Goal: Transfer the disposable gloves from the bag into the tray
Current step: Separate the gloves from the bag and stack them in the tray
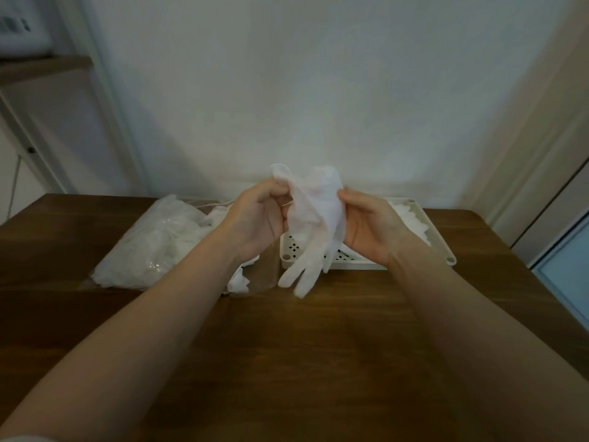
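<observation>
Dark brown wooden table against a plain white wall; wooden shelf far left, door edge right. Left hand and right hand both pinch one thin white disposable glove in the air, its fingers hanging over the near rim of the cream perforated plastic tray. Clear plastic bag of white gloves lies left of the tray. Hands hide the tray's middle; a white pile at its far side is too blurred to count.
</observation>
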Motion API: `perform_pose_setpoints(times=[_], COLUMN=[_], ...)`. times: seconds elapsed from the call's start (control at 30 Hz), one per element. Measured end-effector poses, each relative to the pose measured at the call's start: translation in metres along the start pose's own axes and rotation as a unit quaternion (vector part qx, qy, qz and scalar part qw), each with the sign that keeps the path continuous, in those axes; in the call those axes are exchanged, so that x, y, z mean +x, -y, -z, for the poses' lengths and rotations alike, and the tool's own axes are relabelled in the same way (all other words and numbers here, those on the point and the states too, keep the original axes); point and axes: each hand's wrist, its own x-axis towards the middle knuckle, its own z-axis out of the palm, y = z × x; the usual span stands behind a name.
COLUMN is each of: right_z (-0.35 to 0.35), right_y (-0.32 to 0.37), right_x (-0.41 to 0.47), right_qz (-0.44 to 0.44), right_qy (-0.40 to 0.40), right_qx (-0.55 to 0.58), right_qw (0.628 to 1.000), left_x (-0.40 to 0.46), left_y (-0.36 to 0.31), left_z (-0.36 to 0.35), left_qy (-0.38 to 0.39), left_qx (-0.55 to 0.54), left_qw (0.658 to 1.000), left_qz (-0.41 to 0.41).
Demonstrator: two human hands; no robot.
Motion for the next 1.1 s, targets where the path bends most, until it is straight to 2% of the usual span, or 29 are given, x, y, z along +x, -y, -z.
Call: perform_pose_setpoints(times=[0.07,0.1,0.13,0.2,0.23,0.27,0.3,0.37,0.43,0.5,0.53,0.57,0.67,0.7,0.83,0.9,1.0,1.1], right_z=[0.000,0.001,0.002,0.005,0.006,0.009,0.011,0.016,0.021,0.029,0.035,0.042,0.071,0.083,0.123,0.135,0.146,0.146], right_y=[0.004,0.007,0.010,0.018,0.020,0.022,0.024,0.025,0.027,0.033,0.037,0.041,0.058,0.064,0.076,0.074,0.072,0.076], right_x=[-0.002,-0.003,-0.005,-0.008,-0.010,-0.011,-0.011,-0.010,-0.010,-0.013,-0.015,-0.018,-0.026,-0.029,-0.035,-0.034,-0.030,-0.025], right_qz=[0.036,0.049,0.060,0.058,0.046,0.035,0.028,0.031,0.033,0.016,0.002,-0.014,-0.069,-0.088,-0.152,-0.165,-0.145,-0.124], right_qy=[-0.061,-0.092,-0.116,-0.127,-0.123,-0.113,-0.105,-0.091,-0.088,-0.090,-0.089,-0.090,-0.113,-0.120,-0.116,-0.116,-0.137,-0.163], right_qx=[-0.055,-0.095,-0.143,-0.251,-0.294,-0.324,-0.339,-0.354,-0.371,-0.369,-0.379,-0.408,-0.520,-0.521,-0.338,-0.265,-0.218,-0.250], right_qw=[0.996,0.990,0.981,0.958,0.947,0.939,0.935,0.930,0.924,0.925,0.921,0.909,0.844,0.840,0.921,0.943,0.955,0.946], left_x=[0.000,0.004,0.009,0.022,0.027,0.031,0.034,0.038,0.041,0.046,0.050,0.053,0.061,0.065,0.076,0.078,0.083,0.089], left_y=[0.000,0.000,0.002,0.006,0.006,0.008,0.009,0.013,0.017,0.020,0.022,0.024,0.029,0.033,0.045,0.049,0.054,0.057], left_z=[-0.002,0.000,0.003,0.007,0.005,0.000,-0.004,-0.015,-0.023,-0.030,-0.031,-0.031,-0.031,-0.029,-0.022,-0.019,-0.014,-0.009], left_qy=[-0.011,-0.048,-0.108,-0.233,-0.258,-0.250,-0.211,-0.065,0.050,0.093,0.095,0.089,0.069,0.069,0.025,-0.002,-0.033,-0.060], left_qx=[-0.063,-0.057,-0.014,0.136,0.209,0.276,0.344,0.475,0.562,0.623,0.636,0.625,0.536,0.508,0.321,0.230,0.178,0.223], left_qw=[0.998,0.997,0.993,0.962,0.943,0.928,0.915,0.877,0.826,0.776,0.766,0.775,0.838,0.853,0.936,0.961,0.971,0.962], left_qz=[0.014,0.025,0.034,0.036,0.026,0.012,-0.008,-0.034,-0.019,0.006,0.018,0.032,0.081,0.097,0.142,0.151,0.154,0.148])
